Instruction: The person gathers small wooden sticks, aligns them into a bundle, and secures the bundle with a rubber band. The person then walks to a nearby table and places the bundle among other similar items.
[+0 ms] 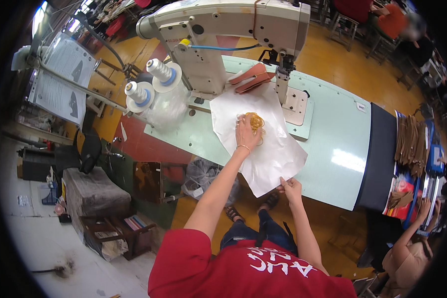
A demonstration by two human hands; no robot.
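Note:
My left hand [246, 135] reaches over a white sheet of paper [260, 161]. Its fingers and thumb close round a tangled bunch of yellow rubber bands [256, 121], resting on the paper. Nearer to me, my right hand [291, 189] pinches the sheet's near corner, which sticks out past the edge of the pale green sewing machine table [333, 129]. Reddish-brown leather pieces [253, 78] lie at the far end of the paper, close to the machine's needle post.
The large sewing machine [223, 25] overhangs the table's far side. Two white thread cones [161, 70] stand at the left, beside clear plastic [169, 107]. Brown cut pieces [409, 144] are stacked at far right, where another person [407, 253] works. A plastic bag [203, 179] hangs below.

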